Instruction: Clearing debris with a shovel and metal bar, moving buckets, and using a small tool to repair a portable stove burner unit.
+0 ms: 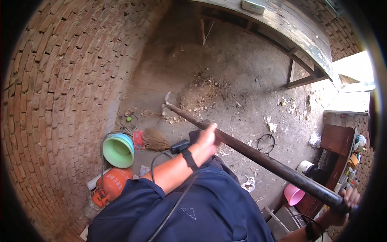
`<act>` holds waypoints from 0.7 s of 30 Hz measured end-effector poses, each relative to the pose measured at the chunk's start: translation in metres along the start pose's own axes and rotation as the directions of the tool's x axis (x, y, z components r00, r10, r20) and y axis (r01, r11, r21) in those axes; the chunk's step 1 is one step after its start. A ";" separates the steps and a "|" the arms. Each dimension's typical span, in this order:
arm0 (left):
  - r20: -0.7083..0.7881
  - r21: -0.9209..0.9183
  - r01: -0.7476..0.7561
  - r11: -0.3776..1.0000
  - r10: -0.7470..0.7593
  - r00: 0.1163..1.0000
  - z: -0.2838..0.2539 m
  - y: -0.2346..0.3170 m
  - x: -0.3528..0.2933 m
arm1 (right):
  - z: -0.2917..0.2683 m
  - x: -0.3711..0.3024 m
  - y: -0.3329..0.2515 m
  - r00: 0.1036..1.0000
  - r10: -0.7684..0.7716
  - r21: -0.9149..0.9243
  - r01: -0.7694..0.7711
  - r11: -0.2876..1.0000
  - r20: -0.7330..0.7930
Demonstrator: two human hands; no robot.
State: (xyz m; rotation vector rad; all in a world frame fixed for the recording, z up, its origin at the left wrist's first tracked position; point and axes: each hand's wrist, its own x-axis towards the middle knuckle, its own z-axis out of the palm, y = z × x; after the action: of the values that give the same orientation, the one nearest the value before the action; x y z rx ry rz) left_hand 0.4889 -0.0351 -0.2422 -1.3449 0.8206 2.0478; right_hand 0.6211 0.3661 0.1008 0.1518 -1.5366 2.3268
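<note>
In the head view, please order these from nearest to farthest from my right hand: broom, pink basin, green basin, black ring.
1. Pink basin: lower right, left of your right hand.
2. Black ring: on the floor, right of centre.
3. Broom: left of centre.
4. Green basin: farther left, near the brick wall.

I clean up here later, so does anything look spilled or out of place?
Yes. Loose soil and rubble lie scattered on the floor near the far end of the long-handled tool, and a crumpled white scrap lies on its near side. Both look like stray debris.
</note>
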 end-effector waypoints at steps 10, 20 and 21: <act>-0.147 0.006 -0.056 0.998 0.057 0.987 -0.006 0.067 0.063 | 0.056 0.091 0.130 0.989 0.147 0.108 -0.143 0.984 -0.023; -0.204 0.089 -0.043 0.995 0.060 0.977 0.078 0.013 0.125 | -0.053 0.121 0.092 0.979 0.101 -0.056 -0.112 0.992 -0.176; -0.210 0.184 0.037 0.982 0.003 0.978 0.107 -0.002 0.121 | -0.076 0.118 0.079 0.976 0.090 -0.036 -0.099 0.994 -0.196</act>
State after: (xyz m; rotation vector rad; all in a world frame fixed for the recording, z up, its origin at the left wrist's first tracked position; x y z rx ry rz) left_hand 0.3843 0.0593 -0.3213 -1.4707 1.0612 1.7853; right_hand 0.4914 0.4347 0.0339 -0.1594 -1.5270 2.2981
